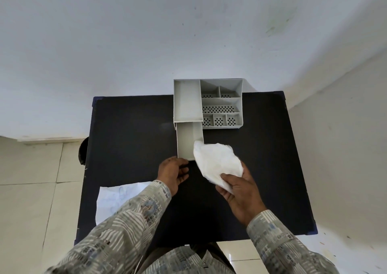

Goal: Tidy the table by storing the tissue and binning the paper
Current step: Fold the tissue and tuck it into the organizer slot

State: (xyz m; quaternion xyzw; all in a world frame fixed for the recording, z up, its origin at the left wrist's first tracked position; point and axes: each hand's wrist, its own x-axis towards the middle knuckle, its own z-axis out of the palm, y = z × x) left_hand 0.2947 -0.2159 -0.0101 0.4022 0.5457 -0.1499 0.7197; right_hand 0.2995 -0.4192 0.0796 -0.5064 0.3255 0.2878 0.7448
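The right hand [240, 192] pinches a crumpled white tissue [216, 163] just right of the pulled-out grey plastic drawer [187, 140], whose long axis runs away from the person. The drawer lies up and left of that hand, so the tissue likely goes leftward. The left hand [172, 172], loosely curled, touches the drawer's front, gripping nothing visible. A white scribbled paper sheet [114, 198] lies at the black table [134, 131] edge, nearer the left hand.

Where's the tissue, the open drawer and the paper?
tissue [216, 162], head view, middle of the crumpled white sheet.
drawer [187, 140], head view, bare floor inside.
paper [114, 198], head view, its visible left part.
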